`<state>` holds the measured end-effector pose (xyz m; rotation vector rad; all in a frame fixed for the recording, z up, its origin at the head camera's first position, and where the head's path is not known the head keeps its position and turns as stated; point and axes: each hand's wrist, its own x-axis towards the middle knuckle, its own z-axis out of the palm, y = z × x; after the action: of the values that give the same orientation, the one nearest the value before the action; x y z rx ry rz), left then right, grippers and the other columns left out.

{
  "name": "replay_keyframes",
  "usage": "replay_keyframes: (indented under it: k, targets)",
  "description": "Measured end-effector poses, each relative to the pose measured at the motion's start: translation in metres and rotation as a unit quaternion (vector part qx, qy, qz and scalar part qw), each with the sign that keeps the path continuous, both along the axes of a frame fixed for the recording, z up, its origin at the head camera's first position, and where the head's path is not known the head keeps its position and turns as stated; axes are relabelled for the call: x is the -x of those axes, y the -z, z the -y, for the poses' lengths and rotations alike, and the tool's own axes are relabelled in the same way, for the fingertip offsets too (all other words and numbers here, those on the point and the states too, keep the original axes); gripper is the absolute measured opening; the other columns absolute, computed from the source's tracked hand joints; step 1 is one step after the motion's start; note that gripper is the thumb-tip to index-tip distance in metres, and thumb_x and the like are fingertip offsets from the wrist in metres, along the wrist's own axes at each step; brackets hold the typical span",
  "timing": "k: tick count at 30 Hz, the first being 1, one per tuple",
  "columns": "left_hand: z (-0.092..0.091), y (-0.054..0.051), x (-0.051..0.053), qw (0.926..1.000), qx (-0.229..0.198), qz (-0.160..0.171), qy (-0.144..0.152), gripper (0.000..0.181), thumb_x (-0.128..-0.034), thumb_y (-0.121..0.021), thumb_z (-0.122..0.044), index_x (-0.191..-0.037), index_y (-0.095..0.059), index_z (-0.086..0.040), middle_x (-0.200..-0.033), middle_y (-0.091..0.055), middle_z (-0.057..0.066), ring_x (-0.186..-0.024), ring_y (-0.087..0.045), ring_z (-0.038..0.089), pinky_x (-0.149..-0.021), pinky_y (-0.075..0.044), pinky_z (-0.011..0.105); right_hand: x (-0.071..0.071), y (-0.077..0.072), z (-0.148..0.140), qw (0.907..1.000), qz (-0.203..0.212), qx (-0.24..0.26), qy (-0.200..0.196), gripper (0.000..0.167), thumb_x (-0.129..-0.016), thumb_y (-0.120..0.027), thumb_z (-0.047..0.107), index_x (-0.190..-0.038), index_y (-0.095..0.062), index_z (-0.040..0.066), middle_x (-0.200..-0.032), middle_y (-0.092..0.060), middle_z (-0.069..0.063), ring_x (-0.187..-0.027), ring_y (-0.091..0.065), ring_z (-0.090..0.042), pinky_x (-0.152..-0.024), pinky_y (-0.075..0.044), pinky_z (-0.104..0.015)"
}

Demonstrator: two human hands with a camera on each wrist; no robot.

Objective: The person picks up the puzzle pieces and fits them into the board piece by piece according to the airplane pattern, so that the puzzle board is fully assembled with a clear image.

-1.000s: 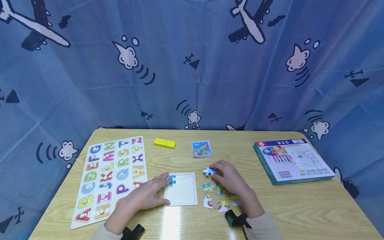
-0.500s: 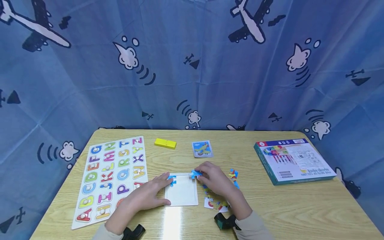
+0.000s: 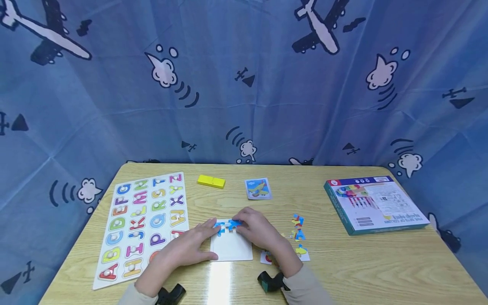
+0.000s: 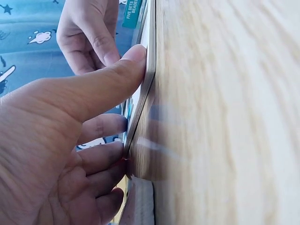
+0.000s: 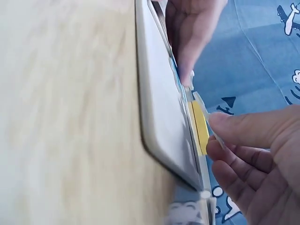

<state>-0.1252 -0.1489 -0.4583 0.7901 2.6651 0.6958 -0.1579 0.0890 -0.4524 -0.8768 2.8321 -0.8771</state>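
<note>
A white square puzzle tray (image 3: 231, 248) lies flat on the table, a blue piece (image 3: 220, 232) in its upper left corner. My left hand (image 3: 192, 245) rests along the tray's left side, thumb at the lower edge and fingertips by that corner piece; in the left wrist view the thumb (image 4: 112, 79) touches the tray's rim (image 4: 149, 61). Over the tray's top edge, my right hand (image 3: 259, 228) pinches a second blue piece (image 3: 234, 225) beside the first. In the right wrist view the thumb and index finger of my right hand (image 5: 262, 154) hold this thin piece edge-on.
Loose pieces (image 3: 300, 234) lie right of the tray, some hidden under my right forearm. Behind are a picture card (image 3: 258, 188) and a yellow block (image 3: 211, 181). A letter board (image 3: 142, 228) lies left, a flat box (image 3: 375, 205) at the right.
My right hand has moved left from the loose pieces to the top of the tray, carrying the blue piece beside the corner piece. My left hand has stayed in place.
</note>
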Motion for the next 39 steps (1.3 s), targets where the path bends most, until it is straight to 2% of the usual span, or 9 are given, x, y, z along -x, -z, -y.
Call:
replay_keyframes:
  k: [9,17,23,29,35,39]
  targets:
    - [0.0,0.001,0.001,1.0,0.0,0.004,0.001,0.074,-0.0829,-0.068,-0.048,-0.144,-0.043,-0.016,-0.155,-0.028,0.008,-0.14,-0.032,0.035,-0.109,-0.036,0.049,-0.001,0.005,0.014,0.9994,0.006,-0.033,0.008,0.025,-0.092,-0.063,0.016,-0.114,-0.068,0.007,-0.108,-0.062,-0.003,-0.097,-0.061,-0.015,-0.083,-0.054,-0.03]
    - [0.0,0.001,-0.001,0.9999,-0.004,0.01,0.0,0.073,-0.0833,-0.068,-0.046,-0.144,-0.042,-0.015,-0.155,-0.028,0.008,-0.14,-0.031,0.034,-0.109,-0.035,0.05,-0.005,0.01,0.016,0.9991,-0.014,-0.035,0.018,0.023,-0.089,-0.066,0.013,-0.11,-0.07,0.006,-0.103,-0.059,-0.001,-0.086,-0.057,-0.009,-0.072,-0.052,-0.021]
    - [0.0,0.001,-0.001,0.9999,0.002,-0.009,0.005,0.074,-0.0834,-0.068,-0.047,-0.143,-0.043,-0.012,-0.155,-0.03,0.01,-0.139,-0.032,0.034,-0.11,-0.035,0.049,-0.006,0.012,0.017,0.9985,-0.031,-0.043,0.017,0.023,-0.088,-0.066,0.01,-0.11,-0.071,0.006,-0.104,-0.057,-0.001,-0.09,-0.055,-0.01,-0.076,-0.052,-0.021]
    - [-0.001,-0.001,0.0,0.9992,0.016,-0.036,0.009,0.073,-0.0827,-0.068,-0.049,-0.142,-0.045,-0.013,-0.154,-0.032,0.01,-0.138,-0.035,0.03,-0.107,-0.039,0.046,-0.006,0.012,0.016,0.9982,-0.038,-0.046,0.011,0.024,-0.088,-0.066,0.009,-0.111,-0.071,0.004,-0.105,-0.057,-0.003,-0.091,-0.056,-0.011,-0.077,-0.053,-0.022]
    - [-0.003,-0.002,-0.001,0.9992,0.015,-0.036,0.009,0.074,-0.0822,-0.067,-0.051,-0.142,-0.045,-0.013,-0.156,-0.028,0.007,-0.141,-0.031,0.03,-0.106,-0.04,0.048,-0.004,0.012,0.015,0.9991,-0.028,-0.032,0.001,0.024,-0.089,-0.066,0.009,-0.111,-0.07,0.003,-0.105,-0.057,-0.004,-0.09,-0.057,-0.011,-0.076,-0.053,-0.022]
    - [-0.009,-0.002,0.0,0.9991,0.012,-0.028,0.03,0.076,-0.0826,-0.066,-0.053,-0.143,-0.044,-0.013,-0.155,-0.03,0.007,-0.141,-0.03,0.031,-0.109,-0.037,0.049,-0.003,0.012,0.015,0.9994,-0.025,-0.026,0.001,0.024,-0.089,-0.065,0.009,-0.111,-0.07,0.003,-0.105,-0.057,-0.003,-0.088,-0.056,-0.01,-0.075,-0.052,-0.021]
